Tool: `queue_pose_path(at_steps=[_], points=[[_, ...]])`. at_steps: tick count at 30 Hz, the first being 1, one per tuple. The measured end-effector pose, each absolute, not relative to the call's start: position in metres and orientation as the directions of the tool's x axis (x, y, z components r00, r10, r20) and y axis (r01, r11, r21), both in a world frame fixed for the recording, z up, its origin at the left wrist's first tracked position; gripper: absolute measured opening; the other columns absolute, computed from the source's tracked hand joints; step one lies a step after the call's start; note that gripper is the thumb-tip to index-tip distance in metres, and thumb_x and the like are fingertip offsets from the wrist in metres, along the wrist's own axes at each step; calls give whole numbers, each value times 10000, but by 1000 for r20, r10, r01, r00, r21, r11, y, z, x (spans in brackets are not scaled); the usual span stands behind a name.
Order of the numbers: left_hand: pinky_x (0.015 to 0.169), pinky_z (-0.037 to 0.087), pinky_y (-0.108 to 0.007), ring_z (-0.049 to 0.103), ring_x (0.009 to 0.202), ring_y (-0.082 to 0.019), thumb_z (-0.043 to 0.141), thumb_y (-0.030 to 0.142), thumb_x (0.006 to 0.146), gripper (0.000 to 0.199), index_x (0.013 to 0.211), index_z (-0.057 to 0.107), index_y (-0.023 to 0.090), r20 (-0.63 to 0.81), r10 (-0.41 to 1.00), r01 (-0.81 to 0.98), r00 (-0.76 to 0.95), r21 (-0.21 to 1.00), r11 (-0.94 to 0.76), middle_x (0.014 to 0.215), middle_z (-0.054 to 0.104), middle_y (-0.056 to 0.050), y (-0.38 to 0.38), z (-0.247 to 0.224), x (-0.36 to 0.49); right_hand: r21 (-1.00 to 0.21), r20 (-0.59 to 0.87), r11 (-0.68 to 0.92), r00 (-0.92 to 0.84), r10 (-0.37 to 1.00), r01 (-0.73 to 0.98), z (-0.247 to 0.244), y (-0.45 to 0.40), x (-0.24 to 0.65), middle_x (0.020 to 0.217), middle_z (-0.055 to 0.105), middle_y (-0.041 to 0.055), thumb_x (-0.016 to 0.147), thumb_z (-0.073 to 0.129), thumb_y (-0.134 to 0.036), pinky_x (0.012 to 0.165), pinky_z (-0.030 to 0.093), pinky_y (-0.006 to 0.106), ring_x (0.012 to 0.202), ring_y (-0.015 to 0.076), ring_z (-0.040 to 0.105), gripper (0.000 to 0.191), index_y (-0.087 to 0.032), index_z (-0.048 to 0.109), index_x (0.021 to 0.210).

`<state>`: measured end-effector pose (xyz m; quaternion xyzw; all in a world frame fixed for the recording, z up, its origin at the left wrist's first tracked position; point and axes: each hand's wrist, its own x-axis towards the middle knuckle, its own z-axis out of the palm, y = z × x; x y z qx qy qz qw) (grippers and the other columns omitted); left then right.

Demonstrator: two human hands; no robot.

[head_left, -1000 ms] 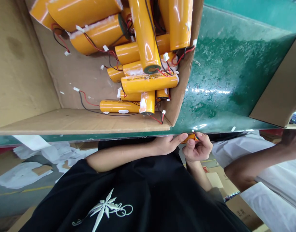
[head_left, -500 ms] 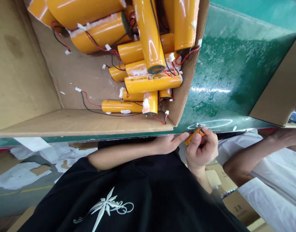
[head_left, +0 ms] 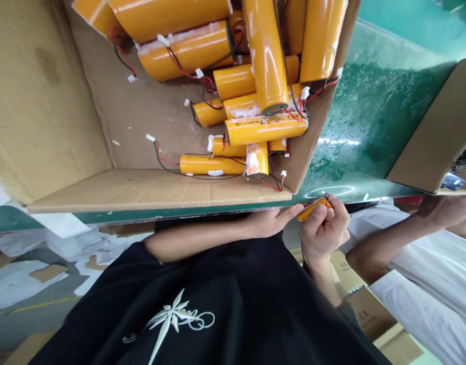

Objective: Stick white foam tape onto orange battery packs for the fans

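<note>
My right hand point(head_left: 324, 230) pinches a small orange cylindrical battery point(head_left: 312, 209) between thumb and fingers, just off the table's front edge. Short red and black wires point(head_left: 326, 197) come from the battery's right end. My left hand point(head_left: 273, 221) lies beside its left end, thumb stretched towards it and apparently at its edge. The other fingers of that hand are mostly hidden. Above my hands stands an open cardboard box point(head_left: 160, 195) with several orange wrapped battery packs point(head_left: 265, 129). They carry thin wires with white connectors and white glue patches.
A green table point(head_left: 341, 137) runs under the box. Another cardboard box point(head_left: 434, 121) stands at the right, near a co-worker's arm point(head_left: 392, 241) and white clothing. White scraps point(head_left: 58, 253) litter the floor at left; cartons point(head_left: 373, 314) stand below right.
The view has shifted, so the big box and its packs appear farther right. My right hand still holds the battery, with its wired end tilted slightly higher; my left thumb stays near it.
</note>
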<state>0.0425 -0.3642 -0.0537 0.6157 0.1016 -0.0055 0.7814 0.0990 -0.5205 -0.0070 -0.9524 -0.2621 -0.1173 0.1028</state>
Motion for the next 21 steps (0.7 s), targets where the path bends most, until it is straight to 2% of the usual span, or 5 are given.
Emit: queue_pose_path(at_steps=[3,9,14,18,21], points=[[1165,499,-485,700,1161,-273,425,538,1071,466,1080,745,200,-155,119,124,981,964,234,1127,777,-101,-364,-54,44,-57,232,-847,832,504,529,7,-512,103,744,762,41,1046,577,-354,589,543,260,654,211,761,352,-134,589,1321],[1260,388,-497,568,1405,-273,448,487,1069,415,1222,713,205,-47,191,-6,980,962,272,1397,697,-102,-366,-58,47,82,217,-829,802,557,554,21,-497,119,868,793,98,1062,542,-400,544,468,258,676,211,760,350,-117,641,1243],[1208,451,-503,665,1268,-266,437,529,1079,457,1229,711,195,-148,112,96,983,921,378,1279,757,-100,-381,-65,44,113,151,-843,830,538,526,28,-483,150,854,757,91,1092,456,-439,550,441,278,648,205,718,395,-139,659,1250],[1138,512,-464,707,1188,-254,434,594,1070,534,1206,722,164,-217,67,163,974,873,460,1241,771,-98,-383,-71,45,-69,210,-845,836,507,530,36,-488,156,806,702,60,1087,432,-532,582,473,303,619,197,664,446,-170,660,1211],[1091,534,-435,712,1162,-251,496,574,1053,498,1166,749,161,-217,-33,212,976,889,406,1222,780,-89,-363,-63,38,-445,400,-778,876,270,443,38,-490,138,830,649,53,1106,316,-523,543,480,342,528,180,572,462,-193,616,1227]])
